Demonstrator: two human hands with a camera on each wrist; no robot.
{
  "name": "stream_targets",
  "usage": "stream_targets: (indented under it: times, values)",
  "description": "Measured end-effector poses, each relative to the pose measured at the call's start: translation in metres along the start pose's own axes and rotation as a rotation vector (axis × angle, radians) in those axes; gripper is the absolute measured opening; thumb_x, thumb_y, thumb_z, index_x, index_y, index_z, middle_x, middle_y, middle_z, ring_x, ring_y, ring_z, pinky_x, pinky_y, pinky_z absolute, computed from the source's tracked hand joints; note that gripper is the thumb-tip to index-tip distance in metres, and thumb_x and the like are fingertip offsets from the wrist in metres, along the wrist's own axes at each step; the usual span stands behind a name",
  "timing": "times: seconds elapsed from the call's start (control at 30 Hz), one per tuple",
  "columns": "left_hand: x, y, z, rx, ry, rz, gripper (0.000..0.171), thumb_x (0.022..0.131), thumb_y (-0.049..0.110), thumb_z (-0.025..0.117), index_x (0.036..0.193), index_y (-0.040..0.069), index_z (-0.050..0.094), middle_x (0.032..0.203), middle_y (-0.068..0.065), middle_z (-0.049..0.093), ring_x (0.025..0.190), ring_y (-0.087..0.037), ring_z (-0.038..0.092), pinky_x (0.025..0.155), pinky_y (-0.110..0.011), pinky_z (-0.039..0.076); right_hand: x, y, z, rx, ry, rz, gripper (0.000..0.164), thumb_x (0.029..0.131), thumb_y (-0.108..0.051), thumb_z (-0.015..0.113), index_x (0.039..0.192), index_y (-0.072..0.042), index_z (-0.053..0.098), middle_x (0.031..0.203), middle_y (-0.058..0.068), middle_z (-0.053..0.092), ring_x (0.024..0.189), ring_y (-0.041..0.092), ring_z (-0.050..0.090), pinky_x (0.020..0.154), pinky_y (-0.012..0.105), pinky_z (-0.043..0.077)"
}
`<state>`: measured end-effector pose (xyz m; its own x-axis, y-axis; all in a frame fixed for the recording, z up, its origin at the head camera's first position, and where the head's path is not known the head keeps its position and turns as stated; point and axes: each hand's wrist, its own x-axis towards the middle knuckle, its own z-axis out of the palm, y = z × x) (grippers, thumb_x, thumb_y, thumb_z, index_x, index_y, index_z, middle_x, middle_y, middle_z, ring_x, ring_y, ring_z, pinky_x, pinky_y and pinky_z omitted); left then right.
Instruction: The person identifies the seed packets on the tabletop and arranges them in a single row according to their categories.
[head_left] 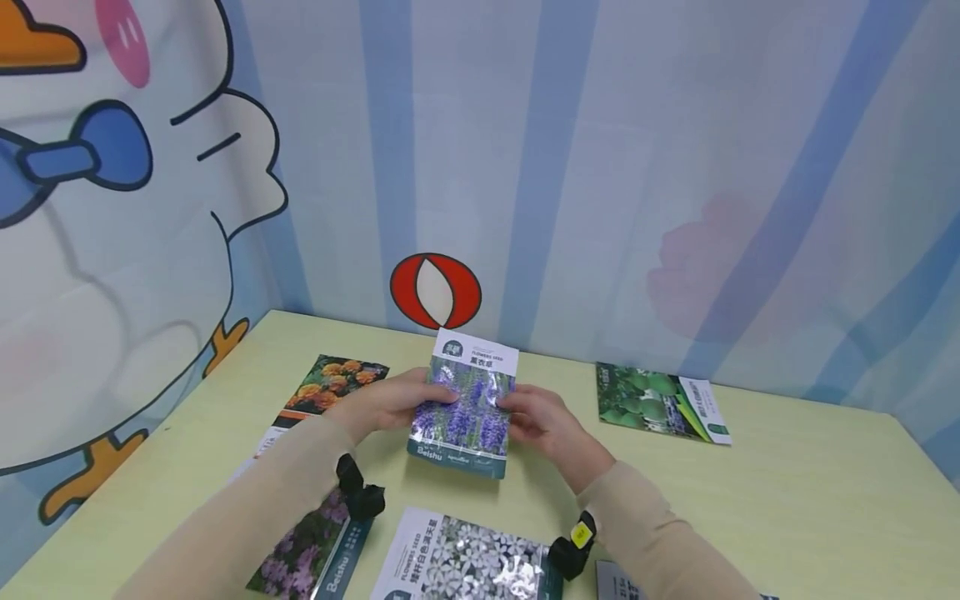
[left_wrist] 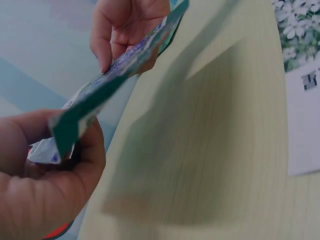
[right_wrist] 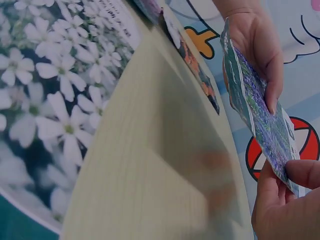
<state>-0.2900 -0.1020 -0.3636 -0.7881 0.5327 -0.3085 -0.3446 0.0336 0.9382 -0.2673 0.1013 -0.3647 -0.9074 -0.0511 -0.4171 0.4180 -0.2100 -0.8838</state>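
A purple-flowered seed packet (head_left: 468, 408) with a white top and a green lower band is held up above the table, its front toward the head camera. My left hand (head_left: 397, 398) pinches its left edge, thumb across the printed flowers. At the opposite edge my right hand (head_left: 547, 425) grips with thumb in front and fingers behind. The left wrist view catches the packet (left_wrist: 115, 75) nearly edge-on, its shadow falling on the tabletop. In the right wrist view the packet (right_wrist: 260, 107) slants between both hands.
On the pale table (head_left: 810, 492) lie a white-flower packet (head_left: 487, 558) in front, an orange-flower packet (head_left: 337, 383) at left, a pink-flower packet (head_left: 300, 550) under the left forearm and a green packet (head_left: 652, 404) at back right. Another packet (head_left: 618, 579) shows partly by the right sleeve. A patterned curtain stands behind.
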Motion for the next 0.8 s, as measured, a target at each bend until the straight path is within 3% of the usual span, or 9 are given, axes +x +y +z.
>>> stream_targets:
  times: [0.2,0.4,0.5,0.6,0.8]
  values:
    - [-0.011,-0.003,-0.009,0.132,0.136,-0.039,0.059,0.091,0.002,0.056,0.141,0.003,0.024,0.124,-0.023,0.051,0.102,-0.028,0.060,0.087,-0.041,0.049,0.000,0.009,0.005,-0.062,-0.002,0.003,0.036,0.083,0.006,0.058,0.119,0.004,0.053,0.071,0.004,0.061,0.059,0.011,0.058,0.049,0.016,0.046]
    - [-0.022,-0.004,-0.021,0.306,0.261,-0.063,0.056,0.093,0.009,0.055,0.139,-0.004,0.025,0.116,-0.021,0.051,0.102,-0.026,0.057,0.084,-0.037,0.050,-0.001,0.015,0.012,-0.096,-0.008,0.007,0.031,0.083,0.005,0.060,0.113,0.003,0.055,0.074,0.007,0.063,0.061,0.014,0.060,0.051,0.020,0.051]
    - [-0.027,-0.003,-0.026,0.382,0.270,-0.066,0.052,0.094,0.008,0.053,0.136,-0.007,0.027,0.111,-0.020,0.054,0.095,-0.022,0.057,0.080,-0.035,0.051,-0.001,0.018,0.018,-0.140,-0.009,-0.001,0.031,0.083,0.006,0.061,0.113,0.004,0.055,0.072,0.006,0.060,0.059,0.013,0.057,0.051,0.021,0.051]
    - [-0.033,-0.005,-0.031,0.431,0.263,-0.054,0.051,0.094,0.008,0.052,0.135,-0.009,0.026,0.115,-0.023,0.053,0.097,-0.022,0.056,0.084,-0.039,0.050,0.001,0.022,0.023,-0.175,-0.019,-0.019,0.033,0.082,0.008,0.060,0.114,0.005,0.055,0.069,0.006,0.057,0.056,0.012,0.054,0.049,0.020,0.050]
    - [-0.040,-0.008,-0.036,0.466,0.289,-0.009,0.045,0.094,0.006,0.051,0.130,-0.010,0.028,0.115,-0.025,0.044,0.099,-0.028,0.054,0.086,-0.045,0.048,0.006,0.028,0.032,-0.202,-0.025,-0.057,0.035,0.081,0.012,0.059,0.114,0.007,0.055,0.061,0.005,0.056,0.050,0.010,0.052,0.045,0.020,0.048]
